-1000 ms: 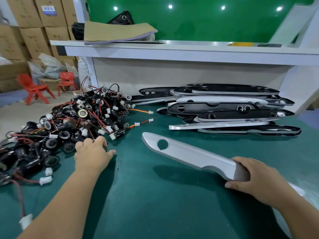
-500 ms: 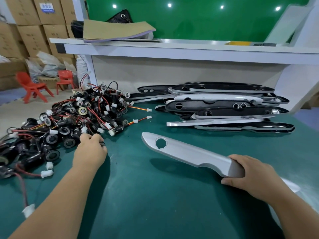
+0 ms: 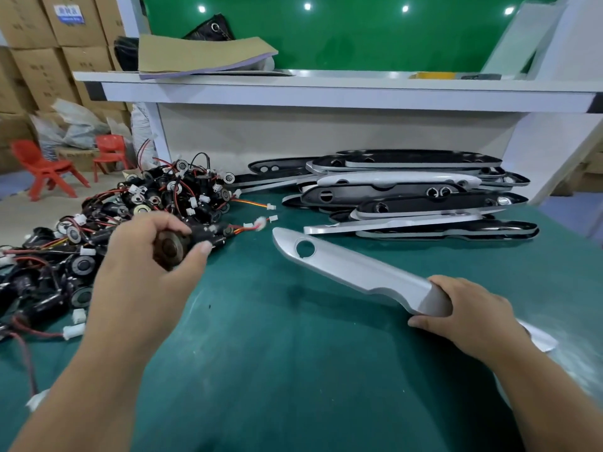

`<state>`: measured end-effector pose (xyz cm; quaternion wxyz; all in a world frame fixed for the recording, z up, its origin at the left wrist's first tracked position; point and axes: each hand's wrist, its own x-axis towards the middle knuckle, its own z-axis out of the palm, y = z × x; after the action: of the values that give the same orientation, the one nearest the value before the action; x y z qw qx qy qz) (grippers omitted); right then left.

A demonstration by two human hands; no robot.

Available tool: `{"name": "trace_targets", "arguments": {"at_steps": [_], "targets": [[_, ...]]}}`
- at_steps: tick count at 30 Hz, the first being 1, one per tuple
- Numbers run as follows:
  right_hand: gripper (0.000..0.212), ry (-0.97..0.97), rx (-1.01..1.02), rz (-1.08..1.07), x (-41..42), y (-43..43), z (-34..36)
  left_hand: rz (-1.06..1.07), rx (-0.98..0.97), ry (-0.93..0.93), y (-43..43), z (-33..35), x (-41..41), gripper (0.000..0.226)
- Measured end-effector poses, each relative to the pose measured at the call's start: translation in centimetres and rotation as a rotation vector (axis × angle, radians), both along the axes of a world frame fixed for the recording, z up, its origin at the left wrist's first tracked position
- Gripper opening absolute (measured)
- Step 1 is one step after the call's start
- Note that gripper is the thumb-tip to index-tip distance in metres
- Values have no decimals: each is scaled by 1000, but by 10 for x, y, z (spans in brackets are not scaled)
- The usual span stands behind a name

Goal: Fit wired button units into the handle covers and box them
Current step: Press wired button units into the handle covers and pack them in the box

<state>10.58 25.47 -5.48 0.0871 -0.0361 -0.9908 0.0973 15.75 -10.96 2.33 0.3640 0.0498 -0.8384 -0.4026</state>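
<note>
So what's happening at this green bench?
A person is assembling parts by hand. The left hand pinches one wired button unit beside the tangled pile, while the right hand grips the end of a silver handle cover. Its round hole is empty. More covers lie stacked behind.

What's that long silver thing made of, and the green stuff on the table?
The silver handle cover in the right hand looks like moulded plastic with satin silver paint: soft even sheen, clean round hole. Metal is possible. The green table cover looks like a matte mat, perhaps rubber or felt: dull, with faint scuffs.
</note>
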Motion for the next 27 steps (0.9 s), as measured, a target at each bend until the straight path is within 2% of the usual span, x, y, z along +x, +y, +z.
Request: {"name": "trace_targets", "arguments": {"at_steps": [2, 7, 13, 16, 22, 27], "targets": [[80, 15, 17, -47, 0, 0, 2, -70, 72, 10, 5, 7, 0, 26], [73, 50, 14, -94, 5, 4, 3, -114, 101, -70, 15, 2, -6, 27], [77, 56, 11, -70, 6, 3, 4, -122, 69, -103, 19, -7, -11, 22], [78, 86, 36, -45, 7, 1, 6, -129, -14, -138, 18, -9, -15, 23], [76, 259, 59, 79, 11, -15, 8, -386, -135, -266, 45, -12, -36, 27], [75, 322, 75, 31, 14, -11, 10, -455, -51, -281, 57, -19, -58, 25]]}}
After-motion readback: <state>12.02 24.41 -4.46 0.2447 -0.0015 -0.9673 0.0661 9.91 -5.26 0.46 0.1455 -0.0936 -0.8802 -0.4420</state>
